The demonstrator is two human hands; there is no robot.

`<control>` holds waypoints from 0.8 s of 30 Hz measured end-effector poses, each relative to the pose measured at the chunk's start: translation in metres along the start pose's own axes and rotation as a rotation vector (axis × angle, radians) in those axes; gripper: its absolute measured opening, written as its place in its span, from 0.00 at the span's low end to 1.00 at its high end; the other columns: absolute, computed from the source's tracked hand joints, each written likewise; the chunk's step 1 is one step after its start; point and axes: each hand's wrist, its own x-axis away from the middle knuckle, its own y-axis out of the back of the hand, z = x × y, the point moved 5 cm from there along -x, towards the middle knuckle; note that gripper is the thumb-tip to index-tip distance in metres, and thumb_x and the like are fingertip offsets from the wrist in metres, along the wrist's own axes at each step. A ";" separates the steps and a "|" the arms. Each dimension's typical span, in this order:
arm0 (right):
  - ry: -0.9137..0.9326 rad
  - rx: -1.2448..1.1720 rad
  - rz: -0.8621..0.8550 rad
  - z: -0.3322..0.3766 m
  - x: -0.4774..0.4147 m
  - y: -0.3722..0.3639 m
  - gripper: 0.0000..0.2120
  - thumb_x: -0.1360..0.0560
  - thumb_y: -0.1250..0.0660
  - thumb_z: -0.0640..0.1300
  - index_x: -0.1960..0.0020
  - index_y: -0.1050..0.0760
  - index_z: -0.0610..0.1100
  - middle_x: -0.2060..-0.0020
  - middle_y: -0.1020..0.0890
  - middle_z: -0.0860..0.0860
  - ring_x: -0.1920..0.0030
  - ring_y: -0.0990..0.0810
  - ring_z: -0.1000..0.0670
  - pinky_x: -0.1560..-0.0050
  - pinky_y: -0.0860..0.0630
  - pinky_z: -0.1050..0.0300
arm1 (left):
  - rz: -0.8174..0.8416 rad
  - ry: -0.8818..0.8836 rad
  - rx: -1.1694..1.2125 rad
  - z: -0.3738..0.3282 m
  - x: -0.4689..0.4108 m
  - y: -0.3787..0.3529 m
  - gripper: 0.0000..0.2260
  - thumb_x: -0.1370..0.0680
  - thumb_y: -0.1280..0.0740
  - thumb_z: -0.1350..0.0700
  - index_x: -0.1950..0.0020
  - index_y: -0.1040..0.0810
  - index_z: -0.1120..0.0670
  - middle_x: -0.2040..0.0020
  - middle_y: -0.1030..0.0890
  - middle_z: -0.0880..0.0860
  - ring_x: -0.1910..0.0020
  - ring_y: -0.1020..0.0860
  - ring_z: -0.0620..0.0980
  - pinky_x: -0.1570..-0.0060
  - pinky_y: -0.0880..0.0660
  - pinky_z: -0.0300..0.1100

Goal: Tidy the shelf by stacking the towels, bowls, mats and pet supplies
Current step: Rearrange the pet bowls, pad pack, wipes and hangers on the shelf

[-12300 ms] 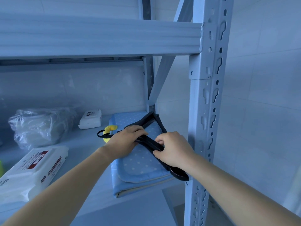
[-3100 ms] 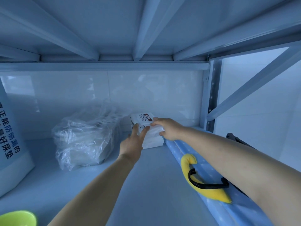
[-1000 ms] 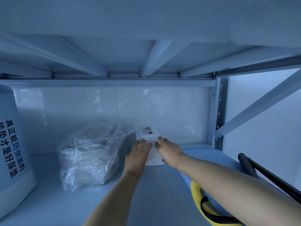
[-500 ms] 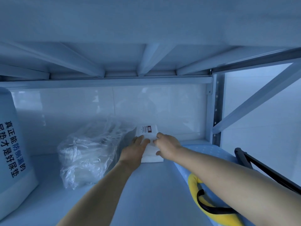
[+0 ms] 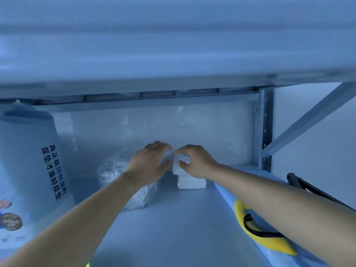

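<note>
- Both bare hands reach deep to the back of a metal shelf (image 5: pixel 185 226). The right hand (image 5: pixel 198 162) has its fingers curled over the upper of two small white packs (image 5: pixel 178 166), thumb underneath, gripping it.
- The left hand (image 5: pixel 150 164) is spread, fingers apart, just left of that pack; whether it touches the pack cannot be told, since motion blurs it.
- The upper pack sits tilted on a lower white pack (image 5: pixel 191 183) that lies flat on the shelf near the back wall. The grip looks meant to square the top pack on the one beneath, making a neat stack.
- Just left of the packs, partly behind the left wrist, is a crinkled clear plastic bag (image 5: pixel 138 195) holding something pale and folded, possibly towels; its contents are too blurred to name.
- At far left stands a tall pale bag (image 5: pixel 28 160) with printed Chinese characters, upright against the back. It looks sealed, so what is inside cannot be seen.
- Along the right edge, under the right forearm, lies a blue dotted mat (image 5: pixel 229 195), with a yellow item (image 5: pixel 269 241) carrying a black loop resting on top.
- A black strap or frame (image 5: pixel 312 191) pokes out at far right, past the mat.
- The middle of the shelf between these groups is bare.
</note>
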 end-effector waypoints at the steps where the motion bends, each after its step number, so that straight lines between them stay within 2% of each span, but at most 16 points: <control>1: 0.018 -0.033 -0.009 0.009 -0.001 -0.003 0.16 0.27 0.34 0.43 0.39 0.23 0.47 0.41 0.21 0.50 0.41 0.24 0.50 0.41 0.29 0.60 | -0.005 0.007 -0.006 0.007 0.007 0.006 0.15 0.23 0.39 0.49 0.36 0.30 0.46 0.38 0.28 0.45 0.40 0.28 0.48 0.48 0.29 0.42; 5: 0.082 -0.096 -0.019 0.045 -0.004 -0.017 0.14 0.27 0.33 0.44 0.41 0.22 0.47 0.42 0.20 0.51 0.41 0.24 0.52 0.46 0.36 0.74 | 0.019 0.066 -0.030 0.047 0.040 0.026 0.14 0.21 0.42 0.47 0.38 0.27 0.48 0.39 0.26 0.46 0.42 0.26 0.50 0.48 0.27 0.45; 7: 0.105 -0.111 -0.005 0.061 -0.005 -0.028 0.14 0.26 0.33 0.44 0.40 0.23 0.46 0.42 0.20 0.50 0.41 0.25 0.51 0.49 0.39 0.77 | 0.048 0.096 -0.021 0.067 0.058 0.032 0.13 0.21 0.43 0.47 0.39 0.27 0.48 0.40 0.26 0.46 0.42 0.26 0.49 0.48 0.26 0.46; 10: 0.126 -0.108 0.047 0.082 -0.006 -0.046 0.18 0.25 0.34 0.47 0.37 0.26 0.45 0.38 0.23 0.50 0.37 0.27 0.52 0.45 0.40 0.72 | 0.100 0.113 0.015 0.090 0.077 0.036 0.12 0.20 0.43 0.49 0.39 0.26 0.49 0.40 0.25 0.47 0.43 0.26 0.48 0.47 0.26 0.47; 13: 0.124 -0.085 0.115 0.097 -0.008 -0.064 0.21 0.25 0.34 0.49 0.34 0.29 0.45 0.35 0.26 0.49 0.34 0.30 0.51 0.40 0.40 0.69 | 0.219 0.156 -0.021 0.107 0.090 0.030 0.16 0.21 0.40 0.51 0.33 0.30 0.50 0.35 0.28 0.48 0.39 0.28 0.49 0.43 0.27 0.47; 16: 0.101 0.018 0.181 0.104 -0.008 -0.082 0.24 0.25 0.35 0.51 0.32 0.32 0.44 0.33 0.29 0.47 0.32 0.33 0.48 0.33 0.37 0.57 | 0.258 0.187 -0.067 0.114 0.098 0.021 0.21 0.22 0.38 0.54 0.29 0.36 0.51 0.30 0.33 0.49 0.33 0.33 0.50 0.39 0.30 0.47; 19: 0.091 0.126 0.187 0.106 -0.007 -0.095 0.25 0.24 0.36 0.50 0.31 0.34 0.42 0.35 0.30 0.45 0.32 0.36 0.45 0.33 0.36 0.52 | 0.224 0.211 -0.067 0.114 0.098 0.017 0.23 0.22 0.37 0.57 0.28 0.37 0.51 0.29 0.34 0.48 0.31 0.35 0.50 0.37 0.34 0.44; 24: 0.101 0.168 0.091 0.109 0.001 -0.106 0.24 0.23 0.37 0.46 0.30 0.38 0.39 0.35 0.33 0.44 0.30 0.40 0.46 0.34 0.35 0.52 | 0.206 0.225 -0.052 0.113 0.096 0.017 0.25 0.22 0.37 0.60 0.27 0.38 0.51 0.28 0.35 0.49 0.30 0.36 0.51 0.36 0.35 0.43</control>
